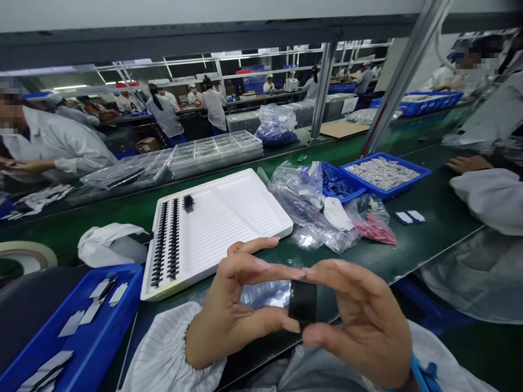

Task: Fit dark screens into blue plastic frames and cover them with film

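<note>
A small flat black piece (pixel 303 302) is held upright between my two hands, low in the middle of the view. My left hand (pixel 241 305) grips its left side, with fingertips at the top edge and the thumb at the bottom. On the right side, my right hand (pixel 362 316) pinches the same piece between fingers and thumb. Behind the hands lies a white ribbed tray (pixel 232 212), with two columns of black parts (pixel 174 239) at its left and a short black cluster (pixel 188 203) near the top.
At the lower left, a blue bin (pixel 98 332) holds white and black pieces. Plastic bags (pixel 310 212), a bag of pink parts (pixel 373 227) and a blue tray of white parts (pixel 384 172) lie beyond. A co-worker's hand (pixel 469 163) rests at the right. Clear trays (pixel 216 154) stand behind.
</note>
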{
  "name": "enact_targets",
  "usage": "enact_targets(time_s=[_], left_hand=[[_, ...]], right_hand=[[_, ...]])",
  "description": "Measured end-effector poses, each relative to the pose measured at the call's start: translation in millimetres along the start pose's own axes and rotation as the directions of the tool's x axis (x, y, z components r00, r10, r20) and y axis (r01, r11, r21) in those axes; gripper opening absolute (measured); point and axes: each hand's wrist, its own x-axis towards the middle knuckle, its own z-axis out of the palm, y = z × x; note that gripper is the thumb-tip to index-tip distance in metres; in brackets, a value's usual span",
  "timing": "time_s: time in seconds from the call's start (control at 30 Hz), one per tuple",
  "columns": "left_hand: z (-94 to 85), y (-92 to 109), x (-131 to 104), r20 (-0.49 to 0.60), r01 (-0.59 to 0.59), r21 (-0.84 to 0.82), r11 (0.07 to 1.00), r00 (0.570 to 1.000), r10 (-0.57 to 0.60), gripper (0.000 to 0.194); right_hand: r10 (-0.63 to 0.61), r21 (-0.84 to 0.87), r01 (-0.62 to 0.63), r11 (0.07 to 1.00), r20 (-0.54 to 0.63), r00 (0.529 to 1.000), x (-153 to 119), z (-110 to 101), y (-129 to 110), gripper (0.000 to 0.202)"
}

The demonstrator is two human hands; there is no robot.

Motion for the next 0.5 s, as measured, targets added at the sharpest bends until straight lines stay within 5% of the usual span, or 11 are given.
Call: enact_targets(time_s=[0.2,0.27,0.37,0.5], left_hand=[[36.3,-12.6,54.4,0.144,-0.02,0.036,0.999,0.989,0.015,0.07],[52.3,-29.4,87.6,0.225,0.046,0.124,0.991,0.972,-0.073,0.062],[87.6,-76.0,151.4,0.329,0.225,0.368,0.902,0.876,-0.353,0.026],[144.6,-150.2,224.4,0.341,0.302,0.459,0.835,0.809,-0.48,0.027]], right_hand=[[-0.073,-0.082,0.062,0.995,-0.146,0.986,2.7,-51.1,9.8,0.064],[-0.036,-0.096,0.014,0.995,-0.223,0.974,0.0,-69.7,14.8,0.059],[0.039,-0.133,-0.088,0.987,-0.332,0.943,-10.8,-95.4,22.9,0.049],[0.201,-0.153,-0.318,0.936,-0.509,0.837,-37.9,-126.0,34.0,0.039]])
